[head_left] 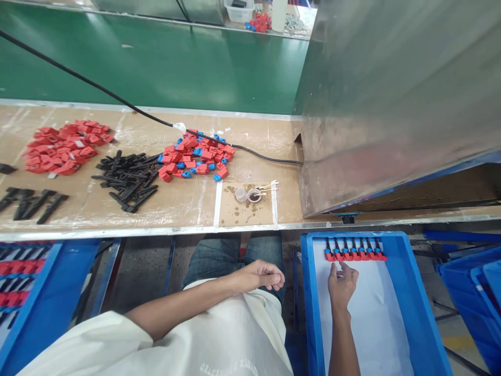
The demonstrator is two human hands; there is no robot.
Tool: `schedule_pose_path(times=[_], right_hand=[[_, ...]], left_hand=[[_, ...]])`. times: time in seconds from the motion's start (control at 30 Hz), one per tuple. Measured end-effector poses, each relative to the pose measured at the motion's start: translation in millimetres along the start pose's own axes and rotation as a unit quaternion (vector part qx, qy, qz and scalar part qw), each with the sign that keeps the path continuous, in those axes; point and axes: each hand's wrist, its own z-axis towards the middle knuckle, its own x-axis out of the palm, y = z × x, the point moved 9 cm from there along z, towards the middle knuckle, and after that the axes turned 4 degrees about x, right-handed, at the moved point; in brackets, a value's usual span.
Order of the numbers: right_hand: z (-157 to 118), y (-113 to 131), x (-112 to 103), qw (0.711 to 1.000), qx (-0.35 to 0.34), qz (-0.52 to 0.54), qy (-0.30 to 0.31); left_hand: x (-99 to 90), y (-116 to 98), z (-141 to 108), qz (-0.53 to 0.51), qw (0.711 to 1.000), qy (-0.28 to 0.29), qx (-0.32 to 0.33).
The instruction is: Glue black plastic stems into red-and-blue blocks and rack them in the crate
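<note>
My left hand [266,276] is over my lap with its fingers curled in, and nothing shows in it. Inside a blue bin [425,308] at the right, my right hand [343,284] reaches towards a row of assembled red-and-blue pieces with black stems [355,250]. Its thumb and forefinger are apart, tips just below the red blocks at the row's left; whether they touch a block I cannot tell. The pieces lie side by side along the bin's far end, on a white sheet [376,318].
On the bench lie red parts [68,149], black stems [127,175] and red-and-blue parts [199,154]. Two small cups [254,196] stand near swabs [268,186]. A black cable [266,157] crosses to a metal housing [391,104]. Another filled bin [43,313] is at left.
</note>
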Motion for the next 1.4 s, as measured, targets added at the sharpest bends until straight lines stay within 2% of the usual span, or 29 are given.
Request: schedule_pose_path(times=[0.1,0.17,0.23,0.37,0.43,0.53,0.63,0.77,0.87,0.97,1.2,1.4], right_hand=[[-7.9,11.6,-20.5,0.999,0.041,0.027,-0.016],[-18.3,32.2,-24.8,0.997,0.044,0.059,-0.006],[-33.6,62.1,-20.1,0.995,0.027,0.098,0.016],[-73.1,130.2,11.9,0.98,-0.041,0.171,0.09],[-91.5,157.3,32.6,0.97,-0.067,0.197,0.127],[-110.0,183.6,63.4,0.956,-0.072,0.22,0.179],[-120.7,200.5,93.8,0.941,-0.063,0.23,0.241],[-136.8,214.2,135.6,0.913,-0.062,0.216,0.342],[-151.7,214.3,165.2,0.892,-0.058,0.179,0.412],[-160.3,210.0,183.5,0.88,-0.056,0.142,0.449],[-162.3,206.9,187.8,0.87,-0.078,0.108,0.474],[-160.1,203.0,192.9,0.863,-0.084,0.116,0.485]], left_hand=[[1.5,4.9,0.5,0.014,1.0,-0.004,0.0],[3.9,7.7,0.9,0.025,1.0,-0.007,0.005],[6.8,10.9,1.0,0.038,0.999,-0.008,0.012],[10.9,14.6,-0.3,0.067,0.997,-0.002,0.036],[5.7,13.1,-2.9,0.078,0.995,-0.02,0.059],[-14.9,11.4,-11.2,0.066,0.991,-0.082,0.087],[-39.9,18.2,-23.8,0.029,0.987,-0.14,0.078],[-65.7,28.4,-45.0,0.014,0.976,-0.2,0.081],[-76.1,35.1,-59.5,0.042,0.968,-0.232,0.087],[-82.9,40.6,-67.8,0.072,0.96,-0.252,0.094],[-98.7,55.2,-64.1,0.067,0.949,-0.294,0.09],[-91.4,53.9,-60.6,0.102,0.945,-0.303,0.066]])
